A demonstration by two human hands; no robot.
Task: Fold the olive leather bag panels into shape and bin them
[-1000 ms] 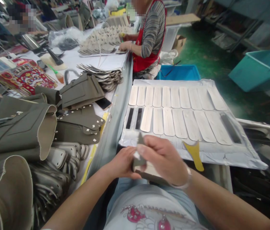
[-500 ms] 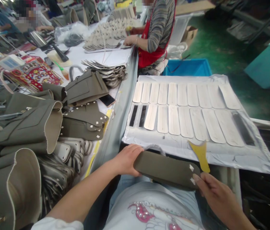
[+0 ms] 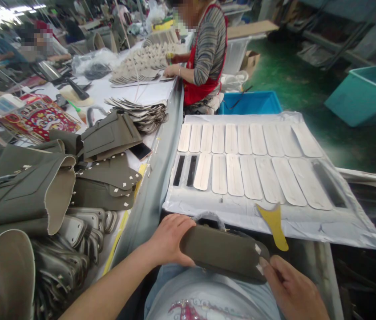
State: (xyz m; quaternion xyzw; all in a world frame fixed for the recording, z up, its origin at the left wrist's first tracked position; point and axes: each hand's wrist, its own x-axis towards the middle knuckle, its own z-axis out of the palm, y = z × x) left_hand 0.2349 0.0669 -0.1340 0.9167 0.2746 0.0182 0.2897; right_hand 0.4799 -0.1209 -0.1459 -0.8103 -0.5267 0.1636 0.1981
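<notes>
An olive-green leather strap piece (image 3: pixel 223 253) with small white tabs at its right end lies across my lap. My left hand (image 3: pixel 167 240) grips its left end with the fingers curled over it. My right hand (image 3: pixel 291 291) pinches its right end at the tabs. Just beyond the piece is a white board (image 3: pixel 241 211) carrying two rows of pale rounded strips (image 3: pixel 248 171). A yellow scraper (image 3: pixel 274 224) rests on the board's near edge.
Heaps of olive leather bag parts (image 3: pixel 37 186) cover the table to my left. A person in a striped top and red apron (image 3: pixel 204 53) works at the far end beside stacked pale pieces (image 3: pixel 141 62). A blue bin (image 3: pixel 249 102) and a teal tub (image 3: pixel 368 93) stand on the green floor.
A second ago both hands were bunched together over a folded piece. They have moved apart, and the olive strap piece now lies stretched out flat between them, slightly lower than half a second ago.
</notes>
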